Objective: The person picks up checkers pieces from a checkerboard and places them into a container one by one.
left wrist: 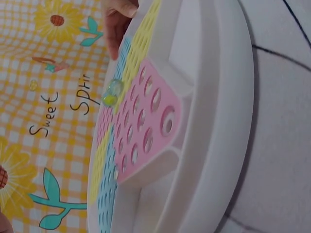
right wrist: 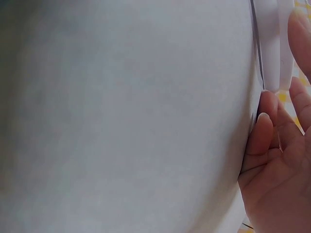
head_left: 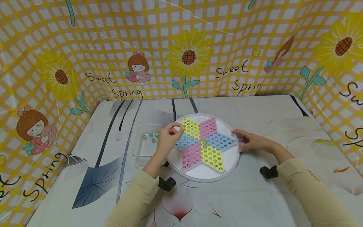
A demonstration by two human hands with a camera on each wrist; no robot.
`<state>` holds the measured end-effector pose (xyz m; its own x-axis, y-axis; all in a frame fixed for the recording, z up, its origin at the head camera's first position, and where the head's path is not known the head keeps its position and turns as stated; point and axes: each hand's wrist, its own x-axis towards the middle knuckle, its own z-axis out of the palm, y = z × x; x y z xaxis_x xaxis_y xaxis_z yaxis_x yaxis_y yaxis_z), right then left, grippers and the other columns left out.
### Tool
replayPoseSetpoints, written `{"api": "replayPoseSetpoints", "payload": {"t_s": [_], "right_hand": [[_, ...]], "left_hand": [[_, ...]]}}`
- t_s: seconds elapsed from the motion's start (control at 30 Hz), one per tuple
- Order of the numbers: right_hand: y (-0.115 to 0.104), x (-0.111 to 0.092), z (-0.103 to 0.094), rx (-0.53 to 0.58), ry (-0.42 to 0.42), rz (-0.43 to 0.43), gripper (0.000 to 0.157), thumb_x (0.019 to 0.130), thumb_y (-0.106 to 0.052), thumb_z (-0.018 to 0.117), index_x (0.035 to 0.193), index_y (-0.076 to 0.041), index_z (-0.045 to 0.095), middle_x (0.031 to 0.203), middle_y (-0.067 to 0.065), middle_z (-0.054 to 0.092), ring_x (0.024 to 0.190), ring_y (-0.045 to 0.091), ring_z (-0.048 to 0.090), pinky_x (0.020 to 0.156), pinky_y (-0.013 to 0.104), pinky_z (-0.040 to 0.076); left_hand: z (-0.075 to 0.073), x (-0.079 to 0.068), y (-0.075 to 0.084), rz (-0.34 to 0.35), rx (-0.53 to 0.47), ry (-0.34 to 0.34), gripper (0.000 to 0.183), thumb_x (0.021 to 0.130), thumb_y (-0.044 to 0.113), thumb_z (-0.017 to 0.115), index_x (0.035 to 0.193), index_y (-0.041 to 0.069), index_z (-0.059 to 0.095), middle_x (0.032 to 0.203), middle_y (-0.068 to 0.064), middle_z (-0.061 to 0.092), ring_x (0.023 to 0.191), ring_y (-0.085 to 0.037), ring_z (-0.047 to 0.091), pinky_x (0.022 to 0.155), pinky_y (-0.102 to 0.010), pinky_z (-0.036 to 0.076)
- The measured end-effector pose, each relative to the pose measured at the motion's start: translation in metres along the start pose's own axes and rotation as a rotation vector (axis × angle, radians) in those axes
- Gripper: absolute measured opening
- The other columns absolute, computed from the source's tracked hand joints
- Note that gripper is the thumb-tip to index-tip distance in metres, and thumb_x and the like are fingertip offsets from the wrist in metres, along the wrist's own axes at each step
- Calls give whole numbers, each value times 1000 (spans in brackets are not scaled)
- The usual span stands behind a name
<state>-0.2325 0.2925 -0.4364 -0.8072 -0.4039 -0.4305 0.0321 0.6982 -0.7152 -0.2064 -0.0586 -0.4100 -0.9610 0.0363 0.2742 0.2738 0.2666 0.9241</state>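
Observation:
A round white Chinese checkers board (head_left: pixel 195 175) with a pink, yellow and blue star lies on the table. My left hand (head_left: pixel 170 135) is over its left side, pinching a greenish glass marble (head_left: pixel 182 126) between thumb and fingertips above the yellow point. At the board's right rim, my right hand (head_left: pixel 253 141) grips the edge; in the right wrist view its thumb (right wrist: pixel 300 41) is over the white rim and the fingers bend at the side. Two marbles (left wrist: pixel 113 92) sit close together near the star's centre.
Left of the board stands a clear plastic box (head_left: pixel 141 151) holding several loose marbles (head_left: pixel 153 140). A printed white cloth (head_left: pixel 255 201) covers the table. Checked yellow fabric (head_left: pixel 158 47) hangs behind and at both sides. A black camera mount (head_left: pixel 167 183) sits by the left wrist.

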Motion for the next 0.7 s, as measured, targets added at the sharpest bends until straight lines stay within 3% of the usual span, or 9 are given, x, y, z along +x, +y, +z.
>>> {"api": "replayPoseSetpoints", "payload": {"t_s": [0.2, 0.47, 0.7], "right_hand": [[2, 1, 0, 0, 1, -3, 87, 77, -30, 72, 145, -13, 21, 121, 19, 32, 110, 33, 30, 85, 45, 32], [2, 1, 0, -6, 3, -5, 87, 77, -30, 72, 145, -13, 21, 119, 19, 32, 109, 33, 30, 84, 44, 32], [2, 1, 0, 1, 5, -9, 87, 76, -29, 73, 145, -13, 21, 119, 19, 32, 109, 33, 30, 85, 45, 32]], "left_hand": [[-12, 2, -1, -6, 20, 41, 19, 83, 12, 66, 99, 1, 63, 53, 4, 48, 46, -5, 36, 43, -18, 27], [-27, 2, -4, -72, 43, 85, 20, 82, 14, 66, 99, 4, 64, 56, 2, 53, 49, -6, 42, 44, -18, 30], [-48, 2, -6, -74, 55, 154, 19, 81, 14, 68, 97, 4, 65, 54, 3, 53, 47, -5, 40, 43, -18, 28]]}}
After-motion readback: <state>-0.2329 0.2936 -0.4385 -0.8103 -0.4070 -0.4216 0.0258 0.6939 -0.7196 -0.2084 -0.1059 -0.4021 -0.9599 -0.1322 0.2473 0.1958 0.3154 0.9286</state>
